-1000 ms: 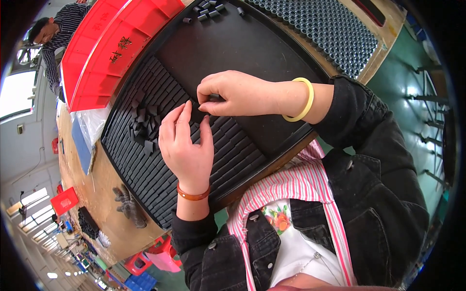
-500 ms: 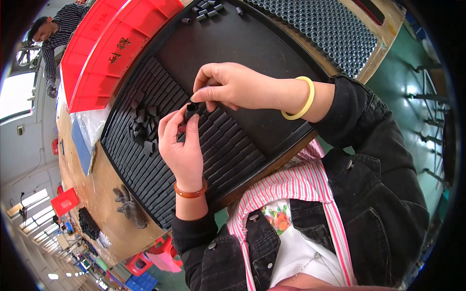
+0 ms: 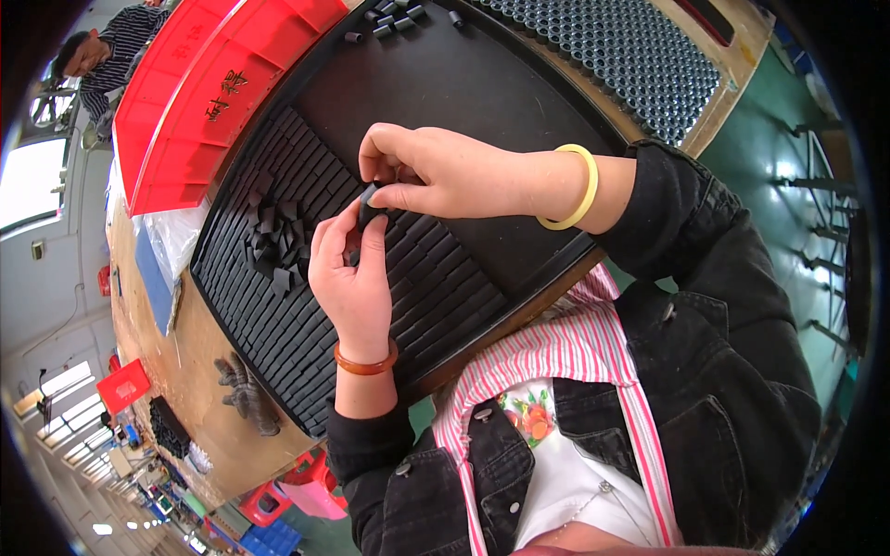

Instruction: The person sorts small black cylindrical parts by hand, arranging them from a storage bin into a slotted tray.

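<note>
A short black tube [image 3: 368,204] stands tilted between my two hands, above a black tray [image 3: 445,88]. My left hand [image 3: 349,283] is closed round its lower part with thumb and fingers. From the right, my right hand [image 3: 434,171] reaches across, its thumb pressed on the tube's upper end and its fingers curled; whether a smaller part is in those fingers is hidden. Beneath the hands, similar black tubes [image 3: 440,278] lie side by side in close rows. A loose heap of black tubes [image 3: 275,239] rests on the rows, left of my left hand.
Several loose tubes [image 3: 397,18] lie at the tray's far end. Beyond its right edge stands a dense array of metal rings [image 3: 616,60]. A red plastic bin [image 3: 185,111] leans over the far left. On the wooden table [image 3: 222,454] lies a dark glove [image 3: 246,397]. A person [image 3: 116,51] is at far left.
The tube has tipped so its open end no longer faces up at me. My right thumb has come down onto it, and my left hand has shifted slightly right.
</note>
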{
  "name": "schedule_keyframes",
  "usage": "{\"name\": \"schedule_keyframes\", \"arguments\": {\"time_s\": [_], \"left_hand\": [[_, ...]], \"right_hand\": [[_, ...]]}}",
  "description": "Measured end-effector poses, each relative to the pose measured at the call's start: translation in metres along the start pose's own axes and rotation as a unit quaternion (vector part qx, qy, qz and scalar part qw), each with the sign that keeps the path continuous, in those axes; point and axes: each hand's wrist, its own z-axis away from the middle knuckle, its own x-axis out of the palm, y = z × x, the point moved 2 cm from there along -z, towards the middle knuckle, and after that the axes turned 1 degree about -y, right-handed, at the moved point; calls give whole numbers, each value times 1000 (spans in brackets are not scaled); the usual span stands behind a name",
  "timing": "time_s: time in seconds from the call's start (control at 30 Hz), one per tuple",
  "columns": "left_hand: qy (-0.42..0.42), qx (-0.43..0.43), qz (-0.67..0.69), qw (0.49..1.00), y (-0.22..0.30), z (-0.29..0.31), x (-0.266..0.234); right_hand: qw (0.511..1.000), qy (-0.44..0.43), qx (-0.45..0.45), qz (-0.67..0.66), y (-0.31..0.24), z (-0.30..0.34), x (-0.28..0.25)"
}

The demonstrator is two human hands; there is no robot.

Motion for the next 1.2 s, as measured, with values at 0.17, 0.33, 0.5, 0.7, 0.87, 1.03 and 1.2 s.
{"name": "schedule_keyframes", "arguments": {"time_s": [0.17,0.33,0.5,0.7,0.87,1.03,1.2], "left_hand": [[2,27,-37,999,-2,0,0],[4,39,-31,999,0,0,4],[6,56,-59,997,7,0,4],[21,75,-153,985,14,1,2],[25,112,-183,976,18,2,3],[23,137,-195,971,15,1,4],[1,105,-193,976,16,0,3]], "right_hand": [[1000,-10,-1,-27,2,0,-3],[998,-44,31,-38,5,-2,-2],[998,-61,27,-11,-2,0,-5],[998,22,-43,46,0,2,0],[996,24,-38,73,-2,4,2],[994,21,-56,93,1,4,5],[1000,10,9,-9,15,0,2]]}}
